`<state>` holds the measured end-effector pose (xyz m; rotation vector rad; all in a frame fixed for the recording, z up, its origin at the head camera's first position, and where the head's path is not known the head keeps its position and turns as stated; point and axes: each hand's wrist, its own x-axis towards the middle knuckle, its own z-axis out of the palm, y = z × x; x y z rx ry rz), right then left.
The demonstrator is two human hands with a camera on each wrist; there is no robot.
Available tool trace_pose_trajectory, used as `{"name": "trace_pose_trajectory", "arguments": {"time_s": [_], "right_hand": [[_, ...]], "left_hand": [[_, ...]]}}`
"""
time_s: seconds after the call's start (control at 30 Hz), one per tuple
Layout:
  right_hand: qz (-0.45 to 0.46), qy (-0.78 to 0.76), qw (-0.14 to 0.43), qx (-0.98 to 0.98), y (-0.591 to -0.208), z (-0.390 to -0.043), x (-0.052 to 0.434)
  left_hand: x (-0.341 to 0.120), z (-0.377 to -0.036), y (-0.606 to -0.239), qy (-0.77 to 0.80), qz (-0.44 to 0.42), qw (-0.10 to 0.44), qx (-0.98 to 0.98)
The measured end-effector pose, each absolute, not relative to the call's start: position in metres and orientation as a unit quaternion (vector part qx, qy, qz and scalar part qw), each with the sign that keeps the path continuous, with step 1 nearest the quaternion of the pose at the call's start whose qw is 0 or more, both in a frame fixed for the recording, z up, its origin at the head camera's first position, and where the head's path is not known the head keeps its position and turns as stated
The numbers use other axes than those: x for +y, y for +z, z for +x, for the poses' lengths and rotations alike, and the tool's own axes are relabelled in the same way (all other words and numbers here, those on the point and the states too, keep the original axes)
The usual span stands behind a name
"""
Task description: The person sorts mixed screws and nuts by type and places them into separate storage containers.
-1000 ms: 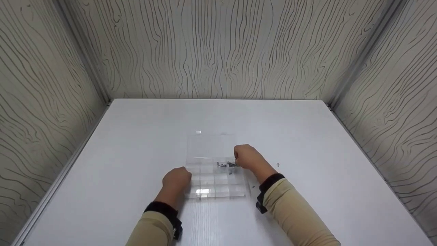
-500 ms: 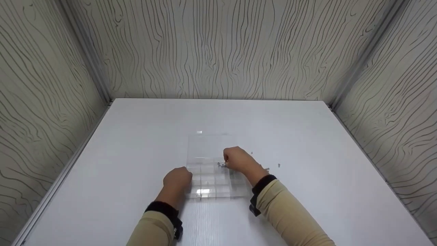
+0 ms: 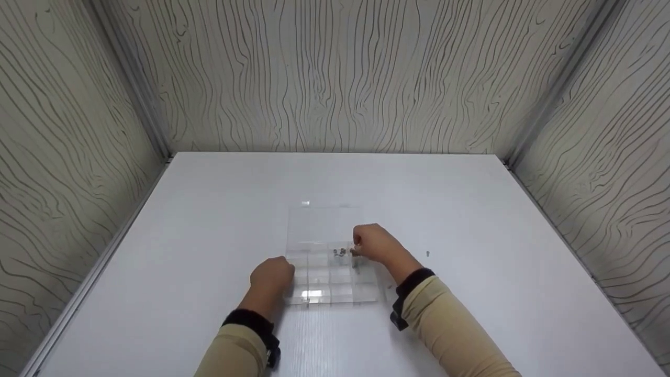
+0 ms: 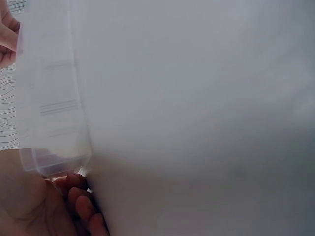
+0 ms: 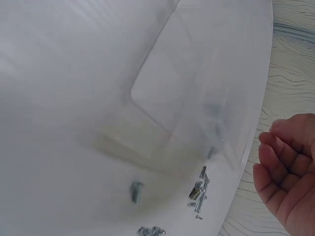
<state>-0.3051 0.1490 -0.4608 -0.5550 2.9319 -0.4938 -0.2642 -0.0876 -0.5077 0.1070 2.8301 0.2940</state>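
A clear compartment box (image 3: 340, 276) lies on the white table with its transparent lid (image 3: 322, 224) folded back. My left hand (image 3: 272, 275) grips the box's left side; in the left wrist view the curled fingers (image 4: 83, 204) are at its lower corner. Small metal pieces (image 3: 339, 252) sit in one back compartment. Over the back right compartment is my right hand (image 3: 378, 243), fingers bent. The right wrist view shows those bent fingers (image 5: 275, 167), with no held piece visible; the fingertips' contact is partly hidden in the head view.
Loose screws (image 5: 199, 191), a small metal piece (image 5: 137, 191) and a cluster of hardware (image 5: 151, 231) lie outside the box. One tiny piece (image 3: 427, 253) lies right of the right wrist. Wood-patterned walls (image 3: 335, 78) enclose the table.
My right hand goes left to the neighbouring back compartment, then back right over the corner one. Pieces in the left of these two look shifted. The left hand and box stay put.
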Motion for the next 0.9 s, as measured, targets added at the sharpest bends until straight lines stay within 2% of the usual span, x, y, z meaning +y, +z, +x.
{"name": "trace_pose_trajectory", "arguments": {"time_s": [0.23,0.37,0.5,0.7,0.9], "right_hand": [[-0.145,-0.171,0.052,0.973,-0.465,-0.308,0.177],[-0.127,-0.165,0.058,0.976,-0.468,-0.310,0.193],[-0.096,-0.166,0.094,0.977,-0.471,-0.310,0.205],[-0.059,-0.152,0.166,0.973,-0.473,-0.303,0.216],[-0.057,-0.147,0.185,0.970,-0.478,-0.296,0.220]], "left_hand": [[-0.088,-0.262,-0.507,0.154,0.006,0.131,0.979],[-0.088,-0.260,-0.507,0.097,0.050,0.126,0.986],[-0.087,-0.259,-0.508,0.037,0.095,0.122,0.987],[-0.088,-0.261,-0.509,0.056,0.087,0.123,0.987],[-0.088,-0.262,-0.507,0.078,0.078,0.127,0.986]]}}
